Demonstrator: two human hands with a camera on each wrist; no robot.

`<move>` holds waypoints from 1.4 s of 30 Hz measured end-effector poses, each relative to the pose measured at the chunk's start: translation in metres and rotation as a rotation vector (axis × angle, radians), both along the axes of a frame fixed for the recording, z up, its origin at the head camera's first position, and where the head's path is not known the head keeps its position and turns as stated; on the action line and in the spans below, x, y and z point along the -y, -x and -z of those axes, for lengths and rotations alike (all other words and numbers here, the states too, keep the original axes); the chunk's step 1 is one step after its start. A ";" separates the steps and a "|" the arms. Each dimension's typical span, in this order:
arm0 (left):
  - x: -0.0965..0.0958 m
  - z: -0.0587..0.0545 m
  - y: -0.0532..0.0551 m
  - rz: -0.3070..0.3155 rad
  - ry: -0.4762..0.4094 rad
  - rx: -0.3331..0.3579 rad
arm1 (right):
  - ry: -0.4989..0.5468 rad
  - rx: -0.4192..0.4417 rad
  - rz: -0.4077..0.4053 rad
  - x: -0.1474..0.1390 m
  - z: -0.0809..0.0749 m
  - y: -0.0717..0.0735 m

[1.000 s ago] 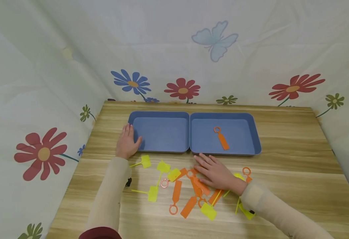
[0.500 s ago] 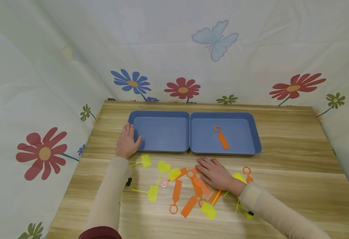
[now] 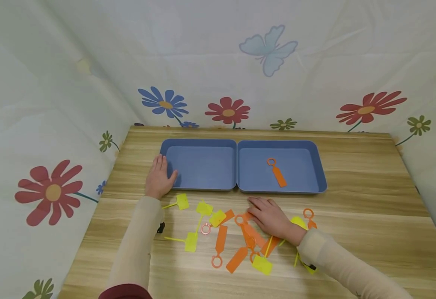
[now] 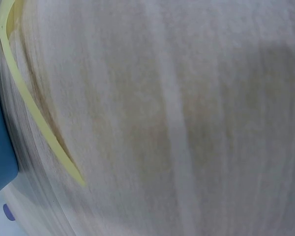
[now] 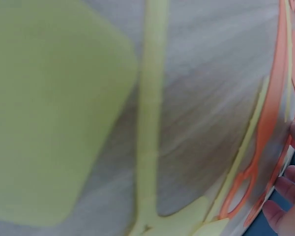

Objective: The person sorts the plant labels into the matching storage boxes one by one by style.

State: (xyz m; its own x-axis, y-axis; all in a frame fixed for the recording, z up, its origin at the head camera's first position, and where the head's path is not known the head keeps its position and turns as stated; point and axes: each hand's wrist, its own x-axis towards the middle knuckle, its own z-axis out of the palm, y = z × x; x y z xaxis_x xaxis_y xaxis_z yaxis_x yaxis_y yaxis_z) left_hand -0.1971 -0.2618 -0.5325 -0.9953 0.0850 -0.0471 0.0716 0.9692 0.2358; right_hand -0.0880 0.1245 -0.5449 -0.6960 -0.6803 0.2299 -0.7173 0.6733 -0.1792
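Resting with left hand (image 3: 159,179) straight-fingered against left side of left blue tray (image 3: 203,170); with right hand (image 3: 274,219) bent over orange tags (image 3: 254,233), nearer and rightward from that tray; cannot tell whether pinching.

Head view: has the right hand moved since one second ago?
Yes: the right hand has drawn its fingertips slightly back toward the picture's bottom, away from the right blue tray.

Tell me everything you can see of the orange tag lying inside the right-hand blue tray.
The orange tag looks like thin plastic: a flat strip narrowing to a neck, with a ring at one end. It lies slanted on the floor of the right-hand blue tray, ring toward the far left, strip end toward the near right. Only the tray appears to touch it.
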 end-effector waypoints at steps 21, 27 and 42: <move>-0.001 -0.001 0.000 -0.006 -0.001 -0.007 | -0.043 0.123 0.054 0.008 -0.019 0.008; -0.001 -0.002 -0.002 -0.006 -0.007 -0.008 | -0.042 0.322 0.082 0.006 -0.030 0.018; -0.001 0.000 -0.001 -0.007 -0.012 -0.017 | 0.126 0.823 0.112 -0.012 -0.042 0.033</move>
State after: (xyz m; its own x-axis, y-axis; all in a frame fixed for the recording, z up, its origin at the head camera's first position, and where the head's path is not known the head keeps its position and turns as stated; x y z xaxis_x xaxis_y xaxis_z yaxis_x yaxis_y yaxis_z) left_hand -0.1965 -0.2606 -0.5321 -0.9965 0.0786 -0.0288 0.0692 0.9667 0.2463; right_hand -0.1206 0.1360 -0.5029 -0.7365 -0.6005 -0.3115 -0.2549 0.6728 -0.6945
